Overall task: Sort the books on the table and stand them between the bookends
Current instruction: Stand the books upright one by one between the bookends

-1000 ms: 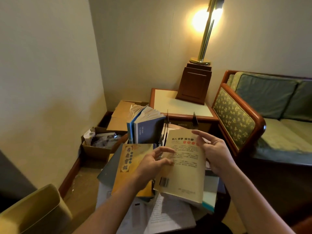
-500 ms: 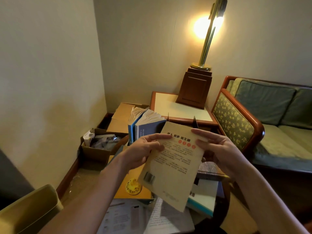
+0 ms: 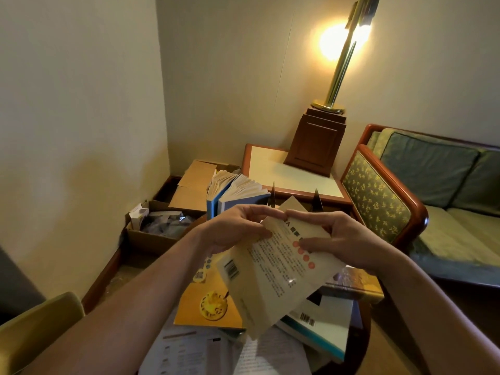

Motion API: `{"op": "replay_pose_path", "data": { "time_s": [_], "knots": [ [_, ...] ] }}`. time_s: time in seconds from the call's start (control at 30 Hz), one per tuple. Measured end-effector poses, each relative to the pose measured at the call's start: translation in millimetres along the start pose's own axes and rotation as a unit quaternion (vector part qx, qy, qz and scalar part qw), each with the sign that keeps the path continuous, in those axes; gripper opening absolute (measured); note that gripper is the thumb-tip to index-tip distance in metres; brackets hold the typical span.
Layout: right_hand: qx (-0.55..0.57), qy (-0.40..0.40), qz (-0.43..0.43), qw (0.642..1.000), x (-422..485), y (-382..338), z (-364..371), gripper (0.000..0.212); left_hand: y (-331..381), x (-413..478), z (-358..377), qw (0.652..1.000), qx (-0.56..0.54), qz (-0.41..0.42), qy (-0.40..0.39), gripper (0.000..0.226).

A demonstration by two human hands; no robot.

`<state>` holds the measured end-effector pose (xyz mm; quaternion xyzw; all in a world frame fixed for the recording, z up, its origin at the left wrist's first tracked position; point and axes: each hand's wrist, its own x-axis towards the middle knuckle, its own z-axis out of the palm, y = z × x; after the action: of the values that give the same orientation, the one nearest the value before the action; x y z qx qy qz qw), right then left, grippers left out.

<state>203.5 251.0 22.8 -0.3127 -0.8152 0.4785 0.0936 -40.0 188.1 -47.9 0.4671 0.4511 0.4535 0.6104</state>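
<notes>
A cream paperback (image 3: 273,277), back cover up with a barcode and red dots, hangs tilted above the table. My left hand (image 3: 238,228) pinches its top left corner and my right hand (image 3: 335,236) grips its upper right edge. Behind my hands, two blue books (image 3: 230,196) stand with pages fanned beside the thin dark bookends (image 3: 273,194). Under the lifted paperback lie an orange-yellow book (image 3: 211,301), a white book with a teal edge (image 3: 324,328) and loose printed sheets (image 3: 189,353).
A side table (image 3: 267,169) with a wooden lamp base (image 3: 316,142) stands behind. A green sofa (image 3: 433,185) with a wooden arm is at the right. Cardboard boxes (image 3: 159,231) sit on the floor at the left, a yellow chair back (image 3: 38,328) at the lower left.
Both hands have lifted the cream paperback off the pile and turned it, its lower end swinging left. The orange-yellow book beneath is now uncovered.
</notes>
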Motion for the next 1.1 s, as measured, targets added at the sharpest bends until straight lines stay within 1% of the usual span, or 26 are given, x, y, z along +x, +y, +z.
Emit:
{"op": "replay_pose_path", "data": {
  "time_s": [0.07, 0.1, 0.13, 0.17, 0.2, 0.23, 0.27, 0.3, 0.33, 0.4, 0.47, 0.53, 0.57, 0.7, 0.77, 0.93, 1.03, 1.1],
  "knots": [
    [-0.014, 0.027, -0.002, 1.000, 5, 2, 3, 0.058, 1, 2, -5, 1.000, -0.010, 0.018, 0.015, 0.039],
    [-0.018, 0.041, -0.001, 0.999, 8, 3, 4, 0.059, 3, 4, -7, 0.999, 0.001, 0.023, 0.034, 0.040],
    [-0.018, 0.058, 0.001, 0.998, 11, 4, 6, 0.059, 5, 6, -9, 0.997, 0.034, 0.026, 0.067, 0.042],
    [-0.016, 0.077, 0.002, 0.997, 14, 4, 7, 0.060, 8, 8, -12, 0.989, 0.093, 0.032, 0.113, 0.045],
    [-0.018, 0.098, 0.003, 0.995, 18, 3, 7, 0.061, 8, 12, -17, 0.970, 0.170, 0.044, 0.166, 0.048],
    [-0.022, 0.117, 0.003, 0.993, 22, 2, 7, 0.061, 6, 16, -26, 0.938, 0.262, 0.063, 0.218, 0.050],
    [-0.029, 0.133, 0.005, 0.991, 27, 1, 6, 0.062, 3, 21, -36, 0.897, 0.351, 0.078, 0.258, 0.051],
    [-0.039, 0.149, 0.008, 0.988, 32, -1, 5, 0.063, 0, 26, -48, 0.861, 0.417, 0.083, 0.279, 0.052],
    [-0.053, 0.163, 0.013, 0.985, 38, -3, 4, 0.063, -3, 30, -60, 0.835, 0.461, 0.074, 0.290, 0.053],
    [-0.100, 0.186, 0.020, 0.977, 51, -6, 5, 0.064, -7, 39, -78, 0.797, 0.527, 0.029, 0.294, 0.055],
    [-0.163, 0.206, 0.021, 0.965, 64, -9, 8, 0.063, -11, 46, -89, 0.769, 0.584, -0.007, 0.262, 0.054],
    [-0.192, 0.220, 0.027, 0.956, 78, -11, 11, 0.062, -17, 51, -95, 0.753, 0.619, -0.030, 0.223, 0.053],
    [-0.193, 0.226, 0.033, 0.954, 86, -12, 13, 0.062, -21, 52, -98, 0.745, 0.631, -0.036, 0.215, 0.054],
    [-0.209, 0.250, 0.053, 0.944, 117, -19, 20, 0.058, -31, 53, -104, 0.726, 0.651, -0.024, 0.218, 0.056],
    [-0.206, 0.246, 0.055, 0.946, 133, -23, 20, 0.057, -31, 51, -103, 0.719, 0.662, -0.021, 0.209, 0.060],
    [-0.233, 0.241, 0.045, 0.941, 171, -38, 20, 0.054, -26, 50, -101, 0.720, 0.666, -0.045, 0.191, 0.076],
    [-0.256, 0.248, 0.029, 0.934, 188, -37, 24, 0.055, -27, 51, -102, 0.707, 0.680, -0.041, 0.188, 0.080],
    [-0.272, 0.242, 0.013, 0.931, 198, -30, 28, 0.057, -28, 51, -105, 0.715, 0.674, -0.037, 0.182, 0.082]
  ]
}}
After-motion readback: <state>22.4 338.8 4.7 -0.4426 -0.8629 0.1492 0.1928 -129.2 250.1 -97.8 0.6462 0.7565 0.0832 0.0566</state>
